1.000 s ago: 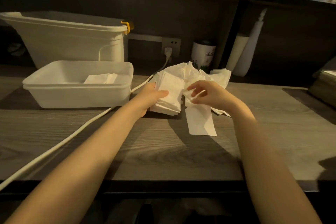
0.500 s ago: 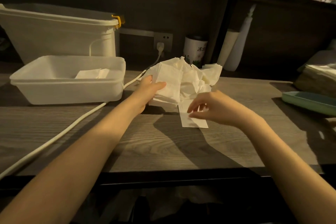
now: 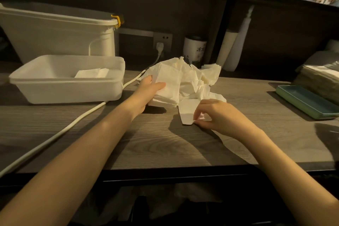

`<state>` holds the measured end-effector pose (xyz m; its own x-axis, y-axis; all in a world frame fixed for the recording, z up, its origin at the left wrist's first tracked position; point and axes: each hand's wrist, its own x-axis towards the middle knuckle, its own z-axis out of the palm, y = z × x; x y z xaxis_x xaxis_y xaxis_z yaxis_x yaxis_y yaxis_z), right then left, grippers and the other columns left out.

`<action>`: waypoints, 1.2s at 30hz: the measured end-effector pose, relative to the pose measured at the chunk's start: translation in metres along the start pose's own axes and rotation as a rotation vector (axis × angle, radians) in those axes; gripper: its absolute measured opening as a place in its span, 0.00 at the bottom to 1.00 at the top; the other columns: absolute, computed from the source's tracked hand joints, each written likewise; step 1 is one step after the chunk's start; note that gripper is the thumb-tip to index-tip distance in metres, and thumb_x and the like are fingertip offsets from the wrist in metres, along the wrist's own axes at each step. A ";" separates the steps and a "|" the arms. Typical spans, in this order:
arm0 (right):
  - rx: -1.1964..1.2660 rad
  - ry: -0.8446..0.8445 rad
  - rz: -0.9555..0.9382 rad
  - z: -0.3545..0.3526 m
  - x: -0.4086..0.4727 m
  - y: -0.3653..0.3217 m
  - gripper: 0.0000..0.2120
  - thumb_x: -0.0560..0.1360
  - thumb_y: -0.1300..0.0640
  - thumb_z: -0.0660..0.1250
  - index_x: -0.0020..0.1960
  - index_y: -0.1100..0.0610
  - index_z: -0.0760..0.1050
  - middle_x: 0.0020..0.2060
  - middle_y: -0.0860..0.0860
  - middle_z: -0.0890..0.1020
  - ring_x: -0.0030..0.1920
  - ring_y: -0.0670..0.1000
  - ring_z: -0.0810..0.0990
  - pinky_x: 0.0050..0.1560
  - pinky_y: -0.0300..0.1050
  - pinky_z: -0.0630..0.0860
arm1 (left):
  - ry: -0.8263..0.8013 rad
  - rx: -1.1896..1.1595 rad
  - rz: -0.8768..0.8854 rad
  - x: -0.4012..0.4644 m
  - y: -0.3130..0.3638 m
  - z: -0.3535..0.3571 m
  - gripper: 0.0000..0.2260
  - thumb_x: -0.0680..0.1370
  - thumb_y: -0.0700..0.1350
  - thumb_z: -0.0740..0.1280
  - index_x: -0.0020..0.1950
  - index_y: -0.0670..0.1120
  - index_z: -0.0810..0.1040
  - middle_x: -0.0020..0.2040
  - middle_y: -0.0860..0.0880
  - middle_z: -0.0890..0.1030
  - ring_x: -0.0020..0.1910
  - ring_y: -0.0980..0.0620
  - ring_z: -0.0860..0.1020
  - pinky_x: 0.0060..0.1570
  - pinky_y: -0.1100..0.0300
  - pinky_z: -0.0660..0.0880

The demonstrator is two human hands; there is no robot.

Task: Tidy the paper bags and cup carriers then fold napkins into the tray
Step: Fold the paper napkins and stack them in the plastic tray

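- Left hand (image 3: 148,91): centre of the frame, thumb laid across the top of the napkin stack (image 3: 167,88) and fingers behind it, gripping the stack at its left edge.
- Right hand (image 3: 216,115): just right of centre, fingers curled, thumb and fingertips pinching the near corner of a single napkin (image 3: 188,113) that lies flat on the wooden counter (image 3: 165,145).
- Loose napkin pile (image 3: 194,77): crumpled, unfolded sheets directly behind both hands, touching the stack.
- White tray (image 3: 69,95): left of the frame, beside the stack; a few folded napkins (image 3: 91,73) lie inside it.
- Progress, as a judgement: folding is at an early stage. Few napkins are in the tray; most of the pile is left to fold.
- Paper bags and cup carriers: none identifiable in view, so that step cannot be assessed.
- Writing: the white canister (image 3: 194,49) at upper centre carries dark Chinese characters, too small to read reliably. No other labels are legible.
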<state>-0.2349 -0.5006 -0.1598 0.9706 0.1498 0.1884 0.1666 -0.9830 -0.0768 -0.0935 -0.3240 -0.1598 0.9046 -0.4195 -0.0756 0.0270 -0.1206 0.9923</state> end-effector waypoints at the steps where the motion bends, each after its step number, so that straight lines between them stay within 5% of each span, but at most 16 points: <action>1: 0.028 0.024 0.000 -0.001 0.001 0.000 0.05 0.74 0.51 0.68 0.49 0.50 0.79 0.47 0.43 0.78 0.48 0.43 0.76 0.48 0.41 0.76 | 0.001 -0.005 0.000 0.000 0.000 -0.001 0.21 0.78 0.44 0.64 0.70 0.49 0.64 0.64 0.48 0.73 0.59 0.48 0.74 0.59 0.50 0.73; 5: 0.430 0.145 0.090 -0.021 0.012 -0.007 0.02 0.75 0.55 0.67 0.44 0.48 0.76 0.42 0.40 0.78 0.44 0.37 0.78 0.45 0.31 0.76 | 0.056 -0.013 0.018 0.003 0.002 -0.003 0.21 0.79 0.45 0.63 0.71 0.48 0.63 0.63 0.48 0.73 0.55 0.50 0.74 0.48 0.58 0.74; 9: 0.952 0.282 0.184 -0.043 0.031 -0.021 0.07 0.78 0.59 0.62 0.42 0.55 0.75 0.38 0.45 0.79 0.38 0.39 0.80 0.40 0.34 0.78 | 0.072 -0.003 -0.036 0.007 0.005 -0.007 0.21 0.79 0.47 0.62 0.72 0.48 0.63 0.63 0.48 0.72 0.58 0.48 0.73 0.57 0.53 0.73; 12: 1.146 0.222 0.205 -0.046 0.054 -0.027 0.07 0.79 0.57 0.60 0.45 0.57 0.75 0.42 0.49 0.79 0.39 0.45 0.82 0.38 0.38 0.80 | 0.054 0.015 -0.089 0.008 0.009 -0.006 0.20 0.78 0.50 0.63 0.69 0.50 0.66 0.63 0.48 0.74 0.59 0.46 0.74 0.61 0.47 0.72; 21: 1.037 0.197 0.422 -0.017 0.100 -0.021 0.09 0.79 0.50 0.61 0.49 0.54 0.75 0.46 0.54 0.80 0.37 0.50 0.81 0.36 0.41 0.78 | -0.095 -0.259 -0.150 0.001 0.006 -0.007 0.05 0.80 0.50 0.60 0.53 0.52 0.72 0.53 0.46 0.79 0.54 0.47 0.77 0.56 0.50 0.74; 26: 1.024 0.222 0.453 -0.004 0.097 -0.021 0.13 0.79 0.50 0.60 0.55 0.58 0.76 0.42 0.54 0.79 0.29 0.46 0.76 0.28 0.36 0.75 | -0.160 -0.253 -0.197 0.007 0.000 -0.008 0.19 0.77 0.61 0.59 0.63 0.52 0.72 0.58 0.46 0.80 0.56 0.46 0.78 0.61 0.47 0.73; 31: 1.057 0.238 0.450 -0.002 0.096 -0.029 0.09 0.81 0.49 0.56 0.54 0.53 0.70 0.42 0.51 0.77 0.31 0.46 0.77 0.29 0.34 0.76 | -0.110 -0.147 -0.197 0.006 -0.002 -0.007 0.22 0.75 0.54 0.67 0.66 0.49 0.68 0.58 0.45 0.78 0.57 0.46 0.76 0.62 0.48 0.72; 36: 1.126 0.191 0.472 -0.004 0.094 -0.028 0.10 0.81 0.49 0.56 0.55 0.54 0.70 0.44 0.53 0.77 0.35 0.49 0.78 0.34 0.39 0.78 | -0.075 -0.160 -0.156 0.005 -0.002 -0.008 0.17 0.79 0.42 0.63 0.67 0.46 0.68 0.55 0.46 0.78 0.54 0.47 0.77 0.56 0.51 0.75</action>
<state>-0.1493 -0.4595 -0.1357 0.9511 -0.3054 0.0458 -0.0449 -0.2835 -0.9579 -0.0857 -0.3189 -0.1613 0.8501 -0.4734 -0.2307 0.2369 -0.0473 0.9704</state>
